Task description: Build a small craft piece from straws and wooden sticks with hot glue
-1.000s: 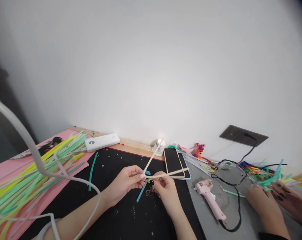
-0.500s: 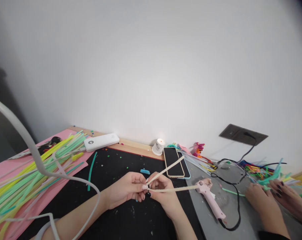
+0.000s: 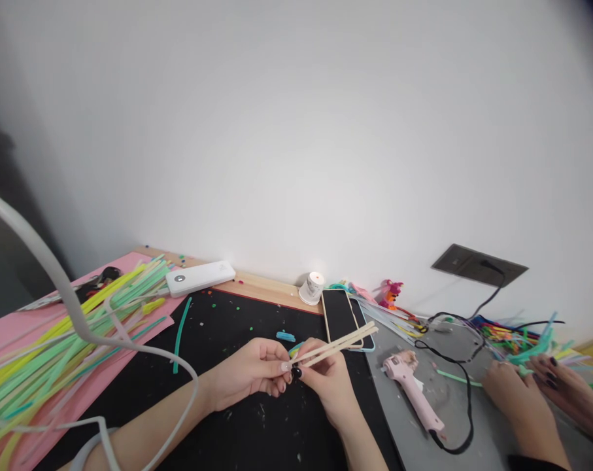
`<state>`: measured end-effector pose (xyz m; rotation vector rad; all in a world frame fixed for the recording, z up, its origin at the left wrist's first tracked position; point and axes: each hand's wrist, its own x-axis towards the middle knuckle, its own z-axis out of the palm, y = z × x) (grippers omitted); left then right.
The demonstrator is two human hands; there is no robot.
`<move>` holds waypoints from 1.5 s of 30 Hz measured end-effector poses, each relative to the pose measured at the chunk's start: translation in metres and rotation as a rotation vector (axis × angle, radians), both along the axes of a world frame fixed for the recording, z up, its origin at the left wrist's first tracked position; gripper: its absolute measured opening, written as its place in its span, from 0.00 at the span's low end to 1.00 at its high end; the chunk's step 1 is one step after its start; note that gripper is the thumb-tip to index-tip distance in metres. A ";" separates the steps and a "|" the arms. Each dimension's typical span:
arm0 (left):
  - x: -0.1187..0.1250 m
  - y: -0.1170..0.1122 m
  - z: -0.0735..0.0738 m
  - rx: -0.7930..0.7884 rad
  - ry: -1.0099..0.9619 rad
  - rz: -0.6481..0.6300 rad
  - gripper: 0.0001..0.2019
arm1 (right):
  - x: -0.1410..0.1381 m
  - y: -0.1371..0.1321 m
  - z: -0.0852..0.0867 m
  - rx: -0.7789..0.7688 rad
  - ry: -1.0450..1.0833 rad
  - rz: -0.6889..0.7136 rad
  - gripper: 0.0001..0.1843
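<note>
A cream pipe cleaner (image 3: 342,343) is folded double, its two halves lying close together and pointing up to the right. My left hand (image 3: 253,369) pinches it near the fold between thumb and forefinger. Right beside, my right hand (image 3: 325,379) also has its thumb and fingers closed on it, the fingertips of both hands meeting. Behind the hands, a small piece of blue pipe cleaner (image 3: 285,336) lies on the black mat (image 3: 218,432). A teal pipe cleaner (image 3: 181,333) rests on the mat to the left.
Bundled pipe cleaners (image 3: 80,340) cover pink paper at left, near a white power bank (image 3: 201,278). A paper cup (image 3: 311,288) and phones (image 3: 339,317) stand behind. At right are a pink glue gun (image 3: 414,396), its black cord, and a co-worker's hands (image 3: 514,399). A white cable (image 3: 129,345) crosses the foreground.
The two halves of the cream pipe cleaner, spread wide before, have come together. The lower half has swung upward, away from the glue gun. Both hands stay almost in place.
</note>
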<state>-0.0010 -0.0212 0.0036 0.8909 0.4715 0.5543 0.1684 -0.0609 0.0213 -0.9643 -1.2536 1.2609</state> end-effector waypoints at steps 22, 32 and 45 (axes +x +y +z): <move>0.003 0.002 -0.004 0.114 0.060 0.052 0.10 | 0.004 0.003 -0.012 -0.062 0.026 -0.064 0.06; 0.003 -0.004 0.003 0.780 0.375 0.242 0.04 | 0.003 0.004 -0.015 -0.061 0.034 -0.033 0.04; 0.004 -0.004 0.000 1.102 0.580 0.332 0.10 | 0.000 0.005 -0.017 -0.066 -0.045 -0.053 0.06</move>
